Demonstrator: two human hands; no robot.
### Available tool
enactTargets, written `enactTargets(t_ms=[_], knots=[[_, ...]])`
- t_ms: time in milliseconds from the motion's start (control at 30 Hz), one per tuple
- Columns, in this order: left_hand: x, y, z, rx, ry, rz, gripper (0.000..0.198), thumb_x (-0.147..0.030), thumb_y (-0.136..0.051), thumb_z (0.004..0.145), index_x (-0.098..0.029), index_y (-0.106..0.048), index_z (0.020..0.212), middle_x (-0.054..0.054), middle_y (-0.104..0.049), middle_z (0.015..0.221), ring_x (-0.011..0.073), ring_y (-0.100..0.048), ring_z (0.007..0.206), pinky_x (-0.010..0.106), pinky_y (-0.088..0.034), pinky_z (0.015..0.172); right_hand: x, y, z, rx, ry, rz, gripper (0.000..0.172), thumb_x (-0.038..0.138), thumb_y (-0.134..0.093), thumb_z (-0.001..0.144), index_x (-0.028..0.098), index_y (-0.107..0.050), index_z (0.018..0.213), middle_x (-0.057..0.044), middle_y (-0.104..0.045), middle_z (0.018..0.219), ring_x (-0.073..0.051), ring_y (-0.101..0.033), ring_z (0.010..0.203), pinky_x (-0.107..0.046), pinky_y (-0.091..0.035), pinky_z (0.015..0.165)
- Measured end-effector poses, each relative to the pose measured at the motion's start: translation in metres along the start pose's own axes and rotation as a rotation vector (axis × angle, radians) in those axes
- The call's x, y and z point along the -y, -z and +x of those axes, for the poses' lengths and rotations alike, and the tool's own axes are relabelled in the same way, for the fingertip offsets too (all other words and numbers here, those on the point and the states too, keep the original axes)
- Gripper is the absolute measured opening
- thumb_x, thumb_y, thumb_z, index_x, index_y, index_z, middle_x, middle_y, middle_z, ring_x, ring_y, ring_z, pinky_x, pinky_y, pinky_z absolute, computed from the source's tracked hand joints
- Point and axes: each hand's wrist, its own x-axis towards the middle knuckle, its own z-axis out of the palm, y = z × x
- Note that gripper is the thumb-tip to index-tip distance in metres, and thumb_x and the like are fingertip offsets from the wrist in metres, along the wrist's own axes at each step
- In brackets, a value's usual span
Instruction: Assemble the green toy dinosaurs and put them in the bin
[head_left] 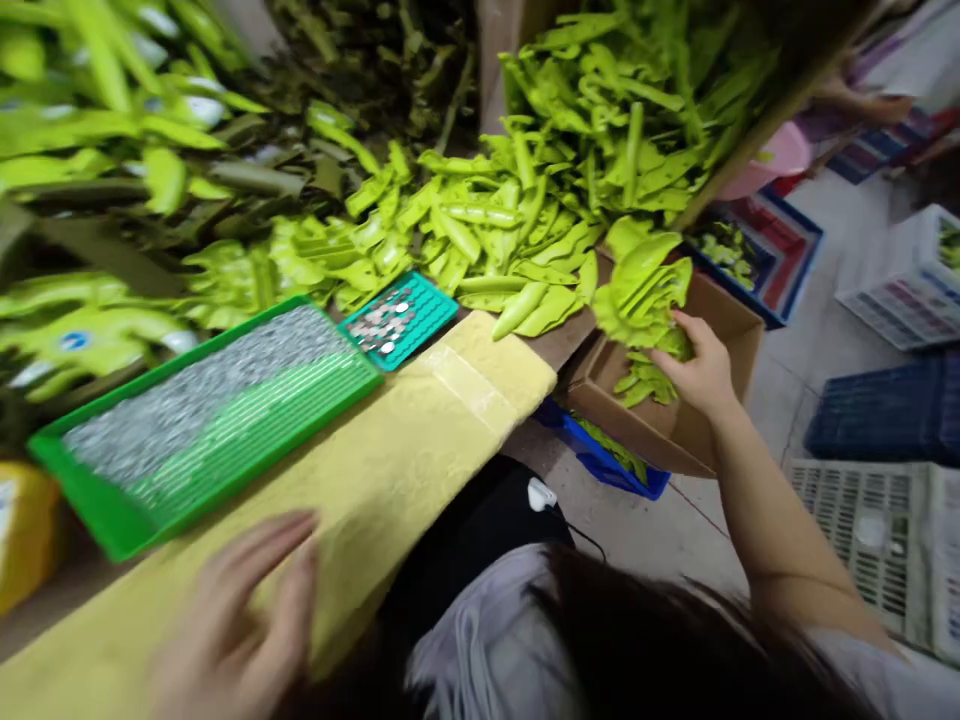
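Note:
My right hand (697, 365) is closed on a stack of yellow-green leaf-like pieces (645, 285), holding it over an open cardboard box (739, 345). More such pieces lie inside the box. At the lower left, my left hand (240, 620) is over a yellow padded board (375, 470). It is blurred, with thumb and fingers apart and nothing seen between them. Beyond the board lies a green ridged tray (277, 420) with many tiny silver-grey bits. Beside it, a small teal tray (427, 315) holds small, shiny, flat bits.
A large heap of yellow-green pieces (480, 220) spreads across the back, with dark olive pieces (382, 70) behind. A blue bin (652, 485) stands under the cardboard box. On the floor at right are plastic crates (847, 530) and another person's arm (862, 105).

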Motion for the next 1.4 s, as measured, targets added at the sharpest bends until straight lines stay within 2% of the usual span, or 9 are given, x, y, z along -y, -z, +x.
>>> enactTargets(t_ms=[67,133,233,400,667,900,1133,1233,1400], knots=[[-0.005,-0.026,0.003,0.118,0.131,-0.234,0.031,-0.042,-0.069,0.072,-0.042,-0.071,0.103,0.0,-0.072,0.102,0.0318,-0.067,0.098,0.054,-0.053,0.091,0.054,-0.015,-0.006,0.239,0.364,0.137,0.049,0.041,-0.066,0.077,0.023,-0.061,0.123,-0.009,-0.066,0.114,-0.025,-0.063,0.103,-0.04,-0.05,0.093],[-0.002,-0.045,0.013,0.228,0.271,-0.635,0.064,-0.047,-0.076,0.066,-0.029,-0.061,0.125,0.009,-0.068,0.117,0.0299,-0.068,0.097,0.048,-0.058,0.084,0.107,-0.04,-0.006,0.545,0.639,0.224,0.046,0.043,-0.064,0.081,0.027,-0.061,0.124,-0.008,-0.067,0.108,-0.023,-0.064,0.097,-0.036,-0.052,0.085],[0.013,-0.057,0.024,0.132,0.501,-0.851,0.058,-0.048,-0.074,0.072,-0.025,-0.058,0.123,0.009,-0.069,0.11,0.0245,-0.07,0.089,0.038,-0.061,0.072,0.175,-0.09,0.011,0.839,0.835,0.326,0.048,0.052,-0.069,0.076,0.025,-0.066,0.116,-0.008,-0.067,0.103,-0.022,-0.063,0.092,-0.035,-0.052,0.081],[0.033,-0.057,0.012,-0.055,0.611,-0.957,0.05,-0.046,-0.078,0.068,-0.024,-0.062,0.109,0.005,-0.073,0.096,0.0206,-0.07,0.078,0.034,-0.06,0.064,0.233,-0.162,0.057,0.506,0.655,0.283,0.027,0.034,-0.056,0.089,0.018,-0.069,0.106,-0.008,-0.065,0.096,-0.02,-0.06,0.088,-0.035,-0.048,0.083],[0.043,-0.062,0.006,-0.1,0.596,-0.971,0.048,-0.049,-0.078,0.068,-0.022,-0.061,0.104,0.005,-0.072,0.094,0.0201,-0.07,0.077,0.033,-0.059,0.065,0.243,-0.183,0.046,0.413,0.738,0.035,0.03,0.031,-0.047,0.093,0.017,-0.071,0.104,-0.012,-0.064,0.1,-0.026,-0.057,0.097,-0.038,-0.046,0.082],[0.044,-0.062,0.005,-0.106,0.592,-0.989,0.044,-0.047,-0.077,0.07,-0.022,-0.062,0.103,0.006,-0.071,0.096,0.0203,-0.07,0.078,0.032,-0.058,0.063,0.243,-0.166,0.04,0.403,0.614,0.237,0.017,0.027,-0.051,0.09,0.018,-0.065,0.095,-0.011,-0.067,0.098,-0.023,-0.061,0.092,-0.039,-0.049,0.083],[0.046,-0.065,0.004,-0.134,0.549,-0.996,0.04,-0.046,-0.076,0.071,-0.022,-0.065,0.101,0.006,-0.071,0.101,0.0201,-0.069,0.084,0.033,-0.059,0.07,0.255,-0.122,0.0,0.8,0.316,0.77,0.02,0.031,-0.065,0.081,0.018,-0.066,0.096,-0.001,-0.07,0.085,-0.012,-0.064,0.071,-0.03,-0.056,0.07],[0.048,-0.065,0.003,-0.13,0.541,-0.986,0.037,-0.044,-0.075,0.074,-0.022,-0.065,0.102,0.006,-0.07,0.103,0.022,-0.069,0.091,0.035,-0.059,0.075,0.257,-0.115,-0.018,0.817,0.413,0.719,0.019,0.03,-0.063,0.083,0.02,-0.069,0.098,-0.002,-0.072,0.088,-0.013,-0.065,0.073,-0.031,-0.056,0.072],[0.049,-0.066,0.002,-0.132,0.52,-1.015,0.036,-0.042,-0.075,0.075,-0.022,-0.065,0.103,0.006,-0.069,0.106,0.0215,-0.069,0.092,0.035,-0.059,0.076,0.253,-0.122,-0.043,0.491,0.763,0.43,0.016,0.03,-0.058,0.089,0.021,-0.071,0.085,-0.005,-0.067,0.085,-0.016,-0.063,0.08,-0.03,-0.052,0.072]])
